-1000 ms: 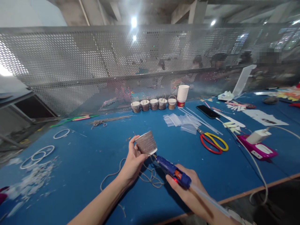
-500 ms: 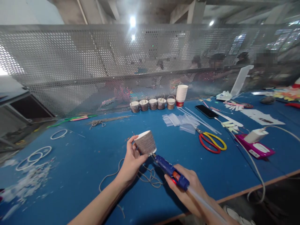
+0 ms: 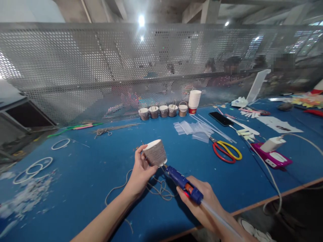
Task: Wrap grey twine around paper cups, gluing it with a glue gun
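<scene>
My left hand (image 3: 142,171) grips a white paper cup (image 3: 155,153) wrapped in grey cord, tilted on its side above the table. In my right hand (image 3: 202,191) is a blue glue gun (image 3: 179,178), with a clear glue stick (image 3: 219,216) coming out of its back end. The gun's nozzle is at the cup's lower rim, near my left thumb; whether it touches I cannot tell. Below the cup, loose grey cord (image 3: 161,192) lies in loops on the blue table (image 3: 96,188).
Several cord-wrapped cups (image 3: 164,112) and a stack of paper cups (image 3: 194,102) stand along the perforated metal screen (image 3: 101,74). To the right lie scissors (image 3: 227,152), clear plastic strips (image 3: 193,129), a phone (image 3: 221,118) and a purple power strip (image 3: 274,157). White rings (image 3: 60,144) and scraps lie left.
The view has shifted slightly, so everything sits a little further left. Both hands keep their holds on the cup and the glue gun, and the nozzle stays by the cup's rim.
</scene>
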The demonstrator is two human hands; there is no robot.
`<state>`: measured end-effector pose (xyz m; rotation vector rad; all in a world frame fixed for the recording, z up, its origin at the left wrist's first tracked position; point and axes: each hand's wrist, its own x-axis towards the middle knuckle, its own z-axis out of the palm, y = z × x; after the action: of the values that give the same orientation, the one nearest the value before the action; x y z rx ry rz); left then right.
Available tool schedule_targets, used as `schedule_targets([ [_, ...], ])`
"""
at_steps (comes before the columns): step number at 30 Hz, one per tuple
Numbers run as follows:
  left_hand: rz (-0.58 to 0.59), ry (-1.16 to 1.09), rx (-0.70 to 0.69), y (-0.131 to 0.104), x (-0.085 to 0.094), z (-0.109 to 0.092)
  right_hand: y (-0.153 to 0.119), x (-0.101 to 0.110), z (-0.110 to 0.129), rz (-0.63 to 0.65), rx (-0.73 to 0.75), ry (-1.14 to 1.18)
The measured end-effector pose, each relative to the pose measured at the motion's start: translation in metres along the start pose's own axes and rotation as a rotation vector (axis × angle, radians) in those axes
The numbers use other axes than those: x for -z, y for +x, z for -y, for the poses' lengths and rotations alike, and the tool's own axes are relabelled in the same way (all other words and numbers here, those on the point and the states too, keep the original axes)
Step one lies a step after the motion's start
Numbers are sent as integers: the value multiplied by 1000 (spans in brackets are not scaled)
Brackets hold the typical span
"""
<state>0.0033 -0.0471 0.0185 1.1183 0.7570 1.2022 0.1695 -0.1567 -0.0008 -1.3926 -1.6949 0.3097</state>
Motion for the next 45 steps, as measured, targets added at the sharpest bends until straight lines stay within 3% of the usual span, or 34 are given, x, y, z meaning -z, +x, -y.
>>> schedule_targets([
  [10,8,-53,32,1,1,-1,2,5,4,1,-88,34],
  [16,6,-66,84,0,0,-5,0,4,7,80,-88,34],
  [23,29,-86,140,0,2,-5,0,9,5,48,-166,91],
  [28,25,-91,144,0,1,-6,-2,5,9,93,-125,79],
  [36,54,-100,181,0,4,-7,0,12,4,63,-208,122],
  [45,79,-141,180,-2,3,-9,0,12,13,122,-242,183],
])
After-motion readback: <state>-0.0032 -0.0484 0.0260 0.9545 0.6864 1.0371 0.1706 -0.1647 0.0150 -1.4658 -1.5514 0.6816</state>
